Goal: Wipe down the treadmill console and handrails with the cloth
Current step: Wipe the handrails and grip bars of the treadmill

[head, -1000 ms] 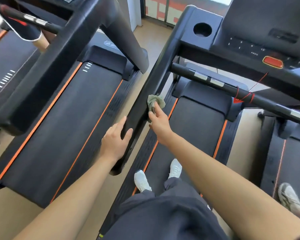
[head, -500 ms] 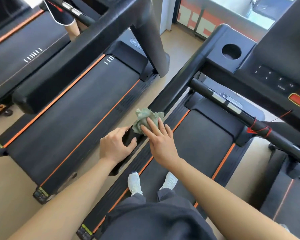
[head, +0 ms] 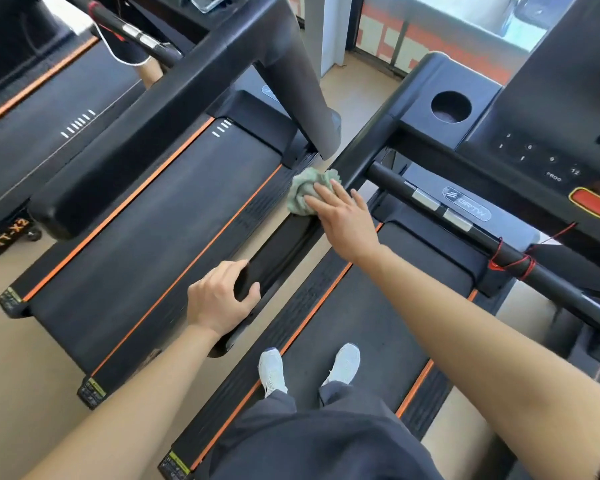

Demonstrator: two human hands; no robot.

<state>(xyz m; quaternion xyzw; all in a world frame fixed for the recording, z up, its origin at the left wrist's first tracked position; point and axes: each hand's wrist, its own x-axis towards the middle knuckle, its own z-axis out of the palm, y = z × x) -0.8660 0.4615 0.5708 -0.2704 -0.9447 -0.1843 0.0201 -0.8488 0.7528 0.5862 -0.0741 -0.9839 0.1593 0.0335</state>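
Note:
A crumpled pale green cloth (head: 305,194) lies on the black left handrail (head: 284,247) of the treadmill I stand on. My right hand (head: 345,221) presses flat on the cloth, fingers spread over it. My left hand (head: 222,297) grips the near end of the same handrail. The console (head: 541,140) is at the upper right, with a round cup holder (head: 451,107), number buttons and a red stop button (head: 592,204). A black crossbar (head: 465,223) with silver sensor plates runs below the console.
A neighbouring treadmill (head: 146,230) with orange stripes stands close on the left, its handrail (head: 146,133) overhanging. A red safety cord (head: 513,263) is wound on the crossbar. Another person's leg (head: 149,71) shows at the upper left. My white shoes (head: 272,370) stand on the belt.
My right hand has slid the cloth up the handrail toward the console and now lies flat on it. My left hand has kept its grip on the rail's near end. The view has tilted upward.

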